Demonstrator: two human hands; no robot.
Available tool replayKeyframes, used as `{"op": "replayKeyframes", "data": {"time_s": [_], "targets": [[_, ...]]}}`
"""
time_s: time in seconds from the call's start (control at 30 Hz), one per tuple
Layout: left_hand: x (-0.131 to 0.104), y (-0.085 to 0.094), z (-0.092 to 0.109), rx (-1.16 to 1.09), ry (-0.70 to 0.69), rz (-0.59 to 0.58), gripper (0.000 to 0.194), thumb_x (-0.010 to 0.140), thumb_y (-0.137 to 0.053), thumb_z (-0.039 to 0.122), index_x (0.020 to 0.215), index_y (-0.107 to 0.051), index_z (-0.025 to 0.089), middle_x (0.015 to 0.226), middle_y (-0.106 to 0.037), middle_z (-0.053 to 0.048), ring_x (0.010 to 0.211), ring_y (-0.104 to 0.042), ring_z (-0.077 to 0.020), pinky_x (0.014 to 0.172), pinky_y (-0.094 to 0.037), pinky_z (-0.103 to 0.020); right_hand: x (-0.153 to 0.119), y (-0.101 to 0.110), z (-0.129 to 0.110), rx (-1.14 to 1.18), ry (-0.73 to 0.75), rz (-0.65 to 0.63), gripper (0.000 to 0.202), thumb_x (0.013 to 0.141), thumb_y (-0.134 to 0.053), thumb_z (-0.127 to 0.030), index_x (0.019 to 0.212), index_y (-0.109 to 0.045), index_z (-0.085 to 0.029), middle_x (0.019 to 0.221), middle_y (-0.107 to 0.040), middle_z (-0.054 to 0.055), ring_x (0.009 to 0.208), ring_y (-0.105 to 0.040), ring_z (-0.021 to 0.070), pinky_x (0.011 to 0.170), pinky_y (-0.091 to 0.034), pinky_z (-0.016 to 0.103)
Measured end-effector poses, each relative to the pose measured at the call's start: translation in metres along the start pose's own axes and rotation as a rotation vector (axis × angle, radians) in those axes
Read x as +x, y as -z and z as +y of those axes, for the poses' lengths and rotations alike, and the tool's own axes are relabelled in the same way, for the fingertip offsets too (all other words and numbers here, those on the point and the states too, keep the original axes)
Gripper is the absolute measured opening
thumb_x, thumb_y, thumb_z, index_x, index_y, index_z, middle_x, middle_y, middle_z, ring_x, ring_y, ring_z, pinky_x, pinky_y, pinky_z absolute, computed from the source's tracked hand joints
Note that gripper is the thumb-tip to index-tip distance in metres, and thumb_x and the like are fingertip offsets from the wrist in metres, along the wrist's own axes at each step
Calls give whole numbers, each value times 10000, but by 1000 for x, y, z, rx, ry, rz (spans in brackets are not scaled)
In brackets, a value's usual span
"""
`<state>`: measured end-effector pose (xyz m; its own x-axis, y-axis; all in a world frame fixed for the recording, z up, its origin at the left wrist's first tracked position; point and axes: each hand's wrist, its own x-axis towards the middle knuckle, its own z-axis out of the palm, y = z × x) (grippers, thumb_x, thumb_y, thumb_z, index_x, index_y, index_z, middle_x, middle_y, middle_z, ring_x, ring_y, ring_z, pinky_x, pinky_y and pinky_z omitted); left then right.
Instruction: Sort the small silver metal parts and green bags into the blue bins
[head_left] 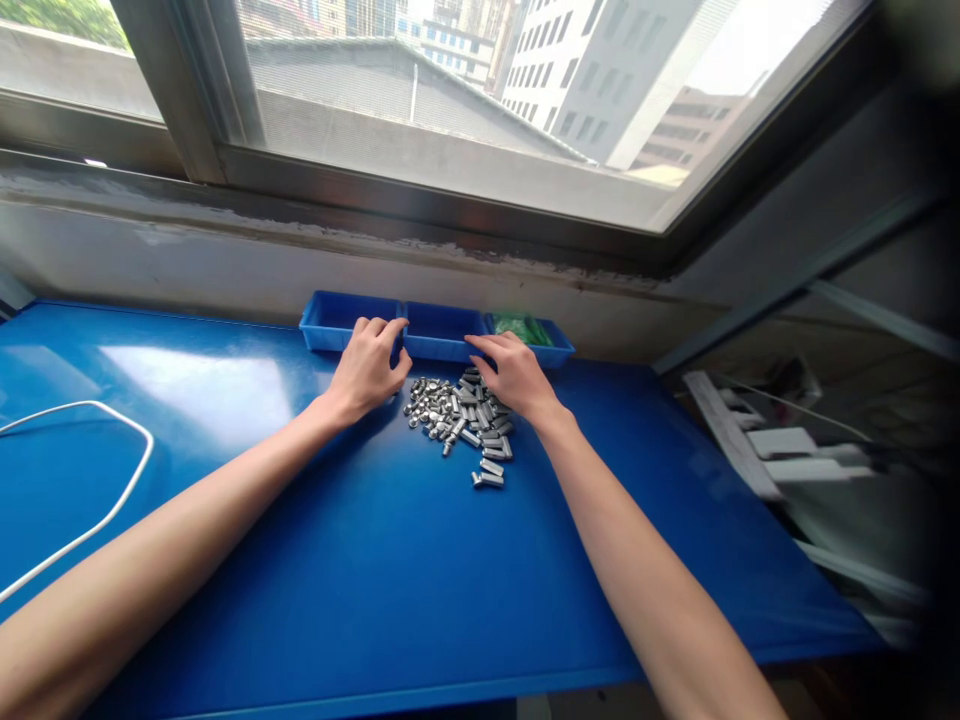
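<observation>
My left hand [373, 366] is at the front side of a blue compartmented tray [439, 348], thumb and fingers apart with nothing between them. My right hand [514, 370] is at the tray's right half, its thumb and forefinger also apart and holding nothing. Between and just below the hands lies a pile of small metal parts: short rounded ones [429, 405] on the left and longer grey cylinders [491, 440] on the right. Green plastic-wrapped material [523, 328] fills the tray's right compartment. No parts show in the left and middle compartments, though the hands partly cover the tray.
The blue table [360, 600] stands against a wall below a large window [450, 120]. A white cable [142, 460] curves over its left side. Beyond the right edge are a metal frame and white objects [784, 443].
</observation>
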<state>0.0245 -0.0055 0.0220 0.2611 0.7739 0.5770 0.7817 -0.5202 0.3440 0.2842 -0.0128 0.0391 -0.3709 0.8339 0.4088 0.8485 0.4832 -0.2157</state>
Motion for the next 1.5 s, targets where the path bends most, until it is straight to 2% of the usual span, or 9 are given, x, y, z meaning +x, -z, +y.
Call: {"op": "replayKeyframes", "data": {"time_s": [0.2, 0.33, 0.47, 0.63, 0.8, 1.07, 1.23, 1.4, 1.5], "targets": [[-4, 5, 9, 13, -46, 0, 447, 955, -516, 171, 1376, -659, 127, 1368, -590, -186, 1142, -584, -286, 1054, -544, -476, -19, 3, -8, 98, -6, 113, 453, 1008, -516, -274, 1430, -658, -189, 1534, -607, 124, 1348, -628, 303, 1143, -528, 473], [-2, 1, 23, 41, -144, -47, 439, 934, -521, 124, 1336, -686, 181, 1445, -544, -181, 1163, -587, -291, 1034, -545, -511, -32, 9, 3, -36, -230, 257, 431, 984, -514, -262, 1378, -675, -188, 1419, -664, 152, 1235, -674, 325, 1057, -565, 483], [1, -10, 39, 44, -201, -119, 395, 955, -520, 154, 1297, -717, 178, 1475, -576, -172, 1301, -522, -348, 1070, -518, -551, -38, 9, 18, -184, -343, 147, 455, 978, -547, -338, 1393, -656, -186, 1347, -643, 186, 1117, -700, 361, 888, -598, 478], [3, -19, 44, 34, -181, -143, 379, 982, -524, 218, 1287, -736, 147, 1426, -644, -167, 1319, -510, -368, 1098, -505, -551, -39, 14, 22, -214, -386, 90, 312, 995, -586, -404, 1239, -719, -260, 1288, -663, 128, 858, -727, 281, 744, -564, 394], [4, -17, 43, 15, -180, -134, 409, 969, -533, 221, 1315, -728, 124, 1393, -672, -161, 1301, -529, -354, 1102, -518, -513, -43, 24, 28, -177, -363, 64, 263, 986, -629, -385, 1187, -737, -256, 1198, -672, 118, 904, -719, 285, 768, -550, 384], [7, -11, 50, 0, -127, -161, 445, 952, -561, 248, 1356, -703, 125, 1377, -690, -156, 1306, -532, -352, 1109, -515, -515, -51, 37, 32, -186, -396, 163, 270, 981, -651, -387, 1184, -749, -239, 1181, -650, 115, 826, -685, 247, 786, -554, 398], [7, -12, 51, -155, -88, -143, 612, 908, -646, 264, 1494, -570, 105, 1398, -667, -179, 1352, -522, -355, 1188, -445, -549, -48, 58, 7, -217, -340, 233, 263, 986, -648, -394, 1152, -759, -224, 1116, -646, 104, 758, -645, 207, 751, -561, 383], [6, -26, 48, -831, 89, -142, 1237, 678, -928, 441, 1668, -223, 215, 1531, -538, -212, 1367, -572, -387, 1119, -523, -555, -39, 73, -51, -170, -182, 260, 187, 987, -670, -347, 1128, -744, -249, 1064, -627, 67, 762, -622, 174, 754, -583, 368], [6, -27, 49, -1187, 134, -157, 1296, 612, -973, 459, 1640, -196, 325, 1610, -451, -174, 1402, -559, -391, 1112, -536, -565, -29, 74, -87, -69, -73, 288, 161, 1018, -632, -341, 1116, -727, -256, 1056, -604, 62, 860, -640, 185, 800, -595, 362]]}}
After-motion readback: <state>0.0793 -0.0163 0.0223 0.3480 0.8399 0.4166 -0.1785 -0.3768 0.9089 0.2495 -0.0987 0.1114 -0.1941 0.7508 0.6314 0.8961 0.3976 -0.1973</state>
